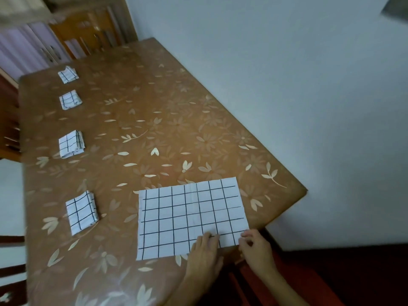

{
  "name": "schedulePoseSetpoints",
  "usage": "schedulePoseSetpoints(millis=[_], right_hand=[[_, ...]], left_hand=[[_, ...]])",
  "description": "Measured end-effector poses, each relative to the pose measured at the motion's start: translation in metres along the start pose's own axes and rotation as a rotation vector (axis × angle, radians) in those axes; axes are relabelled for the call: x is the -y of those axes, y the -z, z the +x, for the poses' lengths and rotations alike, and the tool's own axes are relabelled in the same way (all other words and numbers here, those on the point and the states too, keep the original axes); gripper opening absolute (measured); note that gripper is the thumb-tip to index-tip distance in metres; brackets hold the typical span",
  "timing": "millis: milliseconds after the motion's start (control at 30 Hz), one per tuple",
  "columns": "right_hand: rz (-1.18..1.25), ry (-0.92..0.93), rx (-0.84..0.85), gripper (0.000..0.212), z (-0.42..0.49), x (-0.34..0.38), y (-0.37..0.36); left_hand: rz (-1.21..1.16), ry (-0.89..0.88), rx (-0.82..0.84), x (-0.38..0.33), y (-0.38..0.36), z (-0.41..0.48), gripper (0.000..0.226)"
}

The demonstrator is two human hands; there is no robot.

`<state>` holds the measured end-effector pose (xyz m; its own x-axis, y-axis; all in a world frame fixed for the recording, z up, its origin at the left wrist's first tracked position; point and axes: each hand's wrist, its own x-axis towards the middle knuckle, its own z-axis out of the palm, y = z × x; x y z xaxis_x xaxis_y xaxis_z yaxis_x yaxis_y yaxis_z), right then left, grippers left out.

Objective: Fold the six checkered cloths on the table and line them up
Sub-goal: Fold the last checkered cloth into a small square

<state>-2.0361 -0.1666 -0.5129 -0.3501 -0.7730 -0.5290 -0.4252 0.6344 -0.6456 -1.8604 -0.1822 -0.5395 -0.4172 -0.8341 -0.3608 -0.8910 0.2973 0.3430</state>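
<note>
Now my left hand presses flat, fingers together, on the open cloth. My right hand pinches its near corner. I'd carry that corner across squarely, matching edges.

a large white cloth with a black grid of thin lines lies flat and spread out as a wide rectangle at the near right of the table, its near right corner at the table's edge. a faint crease runs across its middle. four more white checkered cloths are folded into small thick squares and lie in a line down the left side, well apart from one another: the nearest folded square just left of the spread cloth, the second folded square farther off, the third folded square beyond it, and the farthest folded square near the far left corner.
</note>
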Motion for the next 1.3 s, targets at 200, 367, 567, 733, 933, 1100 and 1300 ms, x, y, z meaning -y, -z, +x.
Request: schedulePoseSetpoints(millis=[200, 367, 567, 733, 933, 1100, 1300], right_hand=[[0.043, -0.127, -0.106, 0.067, 0.002, -0.001, -0.005], [0.289, -0.169, -0.033, 0.054, -0.002, -0.002, -0.009], [0.489, 0.056, 0.190, 0.081, -0.055, 0.017, -0.016], [0.375, 0.346, 0.349, 0.094, -0.102, 0.025, -0.013], [0.156, 0.272, 0.203, 0.092, -0.094, 0.012, 0.006], [-0.040, 0.182, 0.210, 0.068, -0.054, 0.007, -0.001], [-0.252, 0.339, 0.282, 0.060, -0.036, 0.035, -0.055]], left_hand=[[0.052, 0.047, 0.011, -0.008, 0.004, -0.008, 0.036], [0.112, 0.049, 0.039, -0.010, -0.006, -0.027, 0.056], [-0.242, 0.178, -0.170, -0.019, -0.006, -0.053, 0.048], [-0.610, 0.305, -0.264, -0.012, 0.012, -0.082, 0.024], [-0.886, 0.408, -0.202, 0.036, 0.022, -0.108, 0.021], [-1.355, 0.661, -0.175, 0.081, 0.026, -0.126, 0.015], [-1.560, 0.815, -0.281, 0.113, 0.029, -0.133, 0.025]])
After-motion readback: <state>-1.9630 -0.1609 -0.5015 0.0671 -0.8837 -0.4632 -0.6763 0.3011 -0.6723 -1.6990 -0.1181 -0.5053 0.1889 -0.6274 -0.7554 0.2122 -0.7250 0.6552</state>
